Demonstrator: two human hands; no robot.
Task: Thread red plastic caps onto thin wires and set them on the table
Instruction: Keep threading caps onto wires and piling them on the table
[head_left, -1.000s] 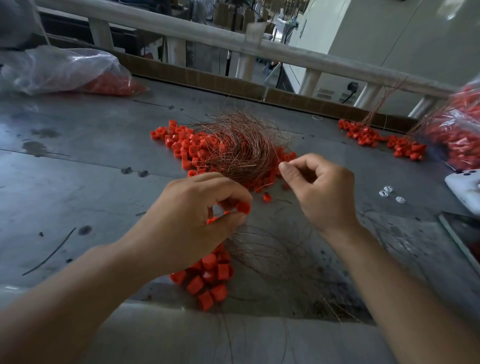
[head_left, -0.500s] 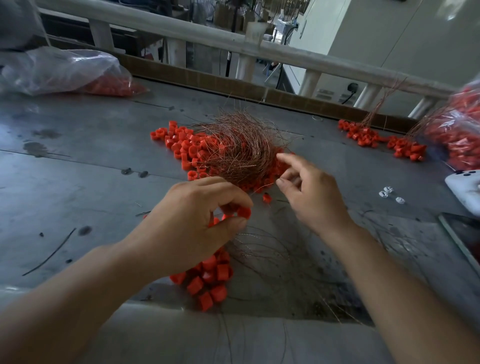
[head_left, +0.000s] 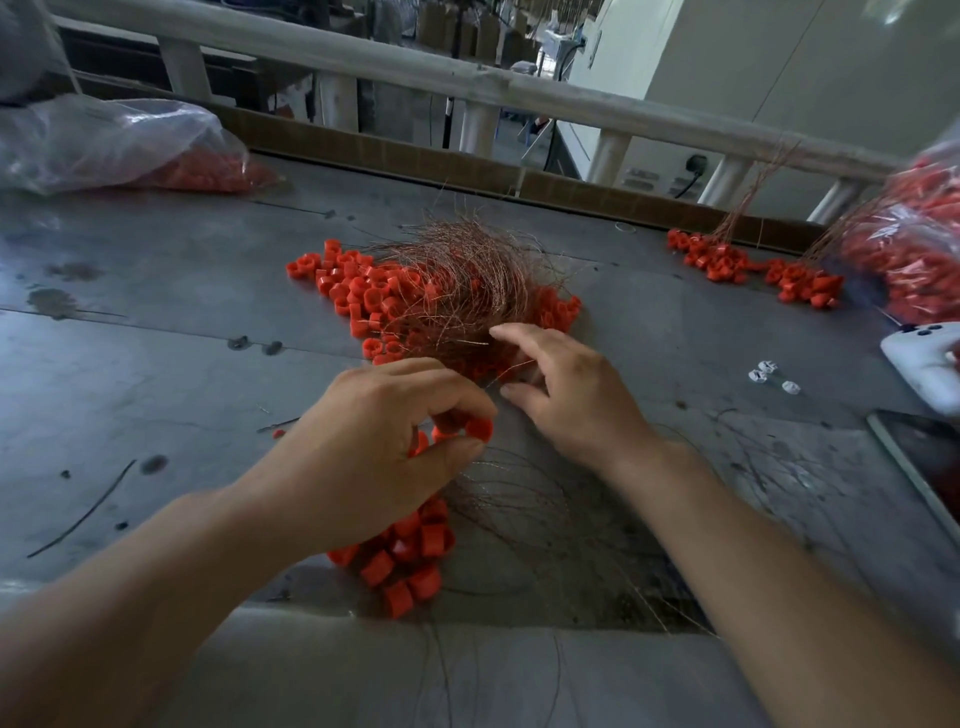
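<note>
The left hand (head_left: 374, 457) clamps 1 red cap (head_left: 479, 429) between thumb and forefinger. The right hand (head_left: 571, 400) holds its fingers (head_left: 519, 333) apart and nearly straight, tips at the near edge of the wire tangle (head_left: 467, 280); no strand is visibly gripped. Judged step: select 1 wire. Isolate a single strand, pinch it close to its end, then guide it into the cap just left of those fingers. Threaded caps (head_left: 410, 561) lie on the table (head_left: 156, 364) below the left hand.
</note>
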